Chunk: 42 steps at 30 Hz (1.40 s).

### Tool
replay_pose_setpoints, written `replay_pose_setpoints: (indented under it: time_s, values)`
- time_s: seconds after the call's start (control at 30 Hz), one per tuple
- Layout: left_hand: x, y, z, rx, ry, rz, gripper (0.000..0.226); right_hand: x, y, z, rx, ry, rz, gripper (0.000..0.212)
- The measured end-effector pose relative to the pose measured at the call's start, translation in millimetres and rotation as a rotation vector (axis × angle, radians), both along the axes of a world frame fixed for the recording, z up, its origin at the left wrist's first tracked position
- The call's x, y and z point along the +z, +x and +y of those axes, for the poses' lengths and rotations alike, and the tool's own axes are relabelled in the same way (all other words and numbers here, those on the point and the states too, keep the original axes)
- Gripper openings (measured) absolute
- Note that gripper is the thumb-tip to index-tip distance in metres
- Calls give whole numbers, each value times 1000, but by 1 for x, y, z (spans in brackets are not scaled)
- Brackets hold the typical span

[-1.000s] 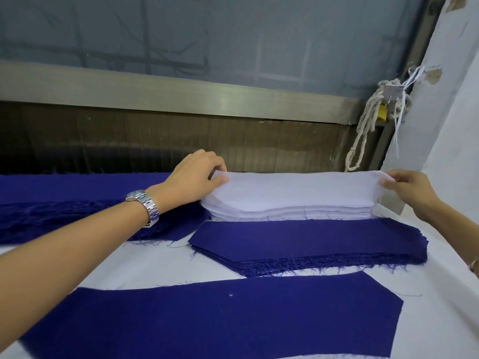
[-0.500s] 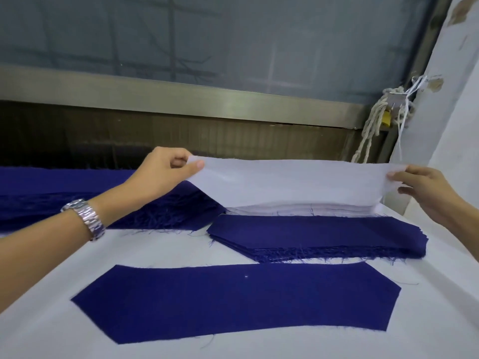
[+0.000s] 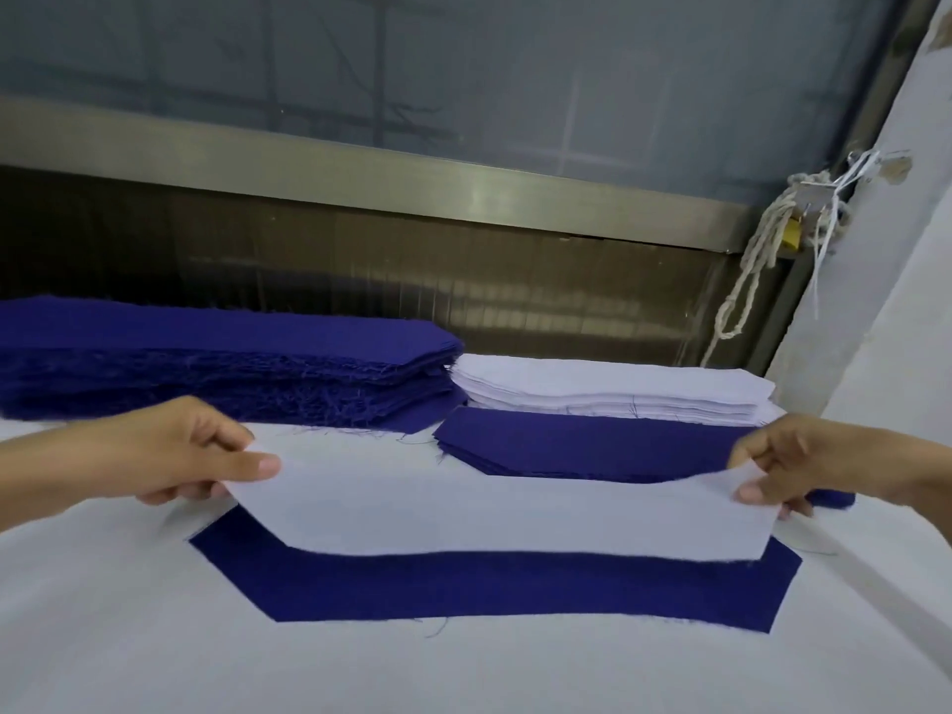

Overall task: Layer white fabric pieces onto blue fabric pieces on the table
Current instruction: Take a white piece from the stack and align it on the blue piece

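One white piece (image 3: 515, 512) stretched flat low over single blue piece (image 3: 515, 590) on table (image 3: 463, 672); near blue strip uncovered. Left hand (image 3: 170, 456), right hand (image 3: 803, 466) each pinch one end, thumb on top, probably to match outlines before laying. White stack (image 3: 618, 386), blue stack (image 3: 582, 445) behind, within reach.

Hands in view: two, the left hand (image 3: 170, 450) and the right hand (image 3: 803, 466). Loose items: one white fabric piece (image 3: 505, 512) and one single blue fabric piece (image 3: 515, 590). Stacks: three in total, comprising two blue, the tall blue stack (image 3: 206, 353) and the low blue stack (image 3: 592, 440), and one white stack (image 3: 618, 386). Pieces per stack cannot be counted. Rope (image 3: 765, 234): one.
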<state>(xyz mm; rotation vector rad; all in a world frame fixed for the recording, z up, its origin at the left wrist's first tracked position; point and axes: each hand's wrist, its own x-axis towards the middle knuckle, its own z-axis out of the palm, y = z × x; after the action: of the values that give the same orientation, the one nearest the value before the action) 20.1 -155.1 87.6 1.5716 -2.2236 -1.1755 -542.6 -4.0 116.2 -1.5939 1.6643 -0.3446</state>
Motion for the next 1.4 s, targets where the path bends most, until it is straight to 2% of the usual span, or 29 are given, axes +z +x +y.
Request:
replay_pose_setpoints:
  time_s: [0.13, 0.23, 0.37, 0.63, 0.77, 1.07, 1.4]
  values:
    - [-16, 3, 6, -9, -34, -34, 64, -9, 8, 3, 73, 57, 15, 31]
    - [-23, 4, 7, -27, -76, -25, 53, -16, 13, 5, 92, 68, 29, 32]
    - [-28, 3, 6, -14, -141, -62, 53, -20, 14, 7, 82, 47, 46, 32]
    - [-31, 1, 8, -19, -191, -108, 54, -29, 7, 5, 30, 44, 69, 45]
    - [-30, 1, 9, -20, -183, -103, 55, -31, 2, 3, 36, 76, 57, 33]
    - [-24, -1, 14, -30, -131, -71, 46, -47, -21, -7, 48, 95, -5, 28]
    - [-19, -8, 25, -3, -159, -101, 55, -61, -43, -17, 30, 107, 1, 34]
